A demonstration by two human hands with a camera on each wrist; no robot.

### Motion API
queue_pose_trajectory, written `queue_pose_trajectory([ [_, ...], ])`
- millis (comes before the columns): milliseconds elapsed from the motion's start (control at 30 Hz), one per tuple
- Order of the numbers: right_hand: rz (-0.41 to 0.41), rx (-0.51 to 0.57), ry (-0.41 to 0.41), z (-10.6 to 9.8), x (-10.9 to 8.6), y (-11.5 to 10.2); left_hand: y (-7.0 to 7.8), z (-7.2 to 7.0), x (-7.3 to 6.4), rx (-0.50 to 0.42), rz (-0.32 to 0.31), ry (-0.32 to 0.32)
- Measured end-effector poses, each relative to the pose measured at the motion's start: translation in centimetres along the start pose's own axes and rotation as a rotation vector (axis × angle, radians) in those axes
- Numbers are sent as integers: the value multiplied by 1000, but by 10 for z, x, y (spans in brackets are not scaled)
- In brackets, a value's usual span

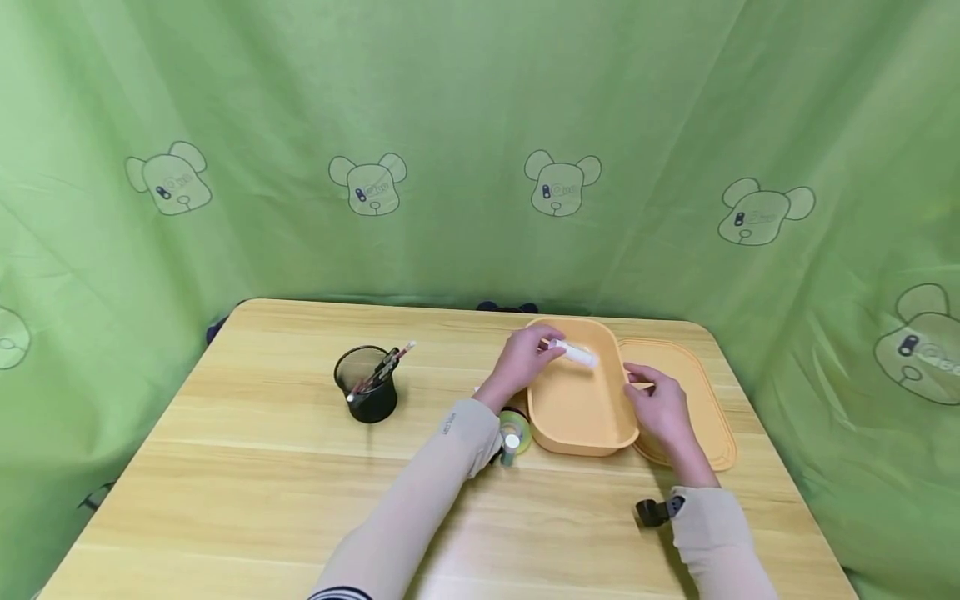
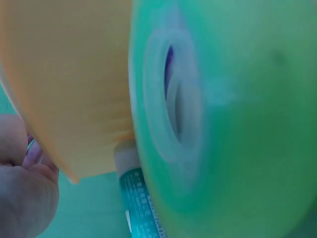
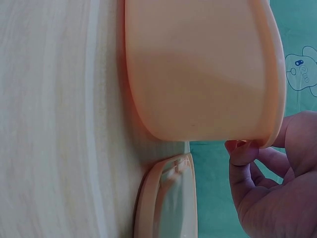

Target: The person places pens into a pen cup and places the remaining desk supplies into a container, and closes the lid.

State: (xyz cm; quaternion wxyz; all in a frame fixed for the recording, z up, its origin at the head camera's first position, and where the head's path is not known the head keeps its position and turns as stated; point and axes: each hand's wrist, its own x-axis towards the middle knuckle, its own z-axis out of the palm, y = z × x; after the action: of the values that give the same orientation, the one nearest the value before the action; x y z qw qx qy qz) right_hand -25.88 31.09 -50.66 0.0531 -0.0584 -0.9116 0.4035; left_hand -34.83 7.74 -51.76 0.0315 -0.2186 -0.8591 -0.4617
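Covered, cropped and smeared bits

Head view: left sleeve [image 1: 420,483] covers part of tape roll [image 1: 526,433]; lid [image 1: 708,400] partly hidden behind box [image 1: 577,408]; near end of white tube [image 1: 577,353] hidden in left hand [image 1: 522,357]. Sleeve lettering [image 1: 448,423] too small to read. Left wrist: tape roll blurred, cut by right edge; glue stick [image 2: 138,203] cut at bottom. Right wrist: box cropped at top, lid at bottom, right hand [image 3: 287,188] at right.

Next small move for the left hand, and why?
Probably set the white tube down in the orange box and let go. The left hand pinches one end of it at the box's open top, bare floor shows alongside, and the right hand holds the rim. Remaining height is unclear.
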Motion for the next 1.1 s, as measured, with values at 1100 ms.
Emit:
queue_pose_trajectory([
  [1100, -16, -1, -6, 0, 13, 5, 12, 2, 30, -106, -191, -72],
])
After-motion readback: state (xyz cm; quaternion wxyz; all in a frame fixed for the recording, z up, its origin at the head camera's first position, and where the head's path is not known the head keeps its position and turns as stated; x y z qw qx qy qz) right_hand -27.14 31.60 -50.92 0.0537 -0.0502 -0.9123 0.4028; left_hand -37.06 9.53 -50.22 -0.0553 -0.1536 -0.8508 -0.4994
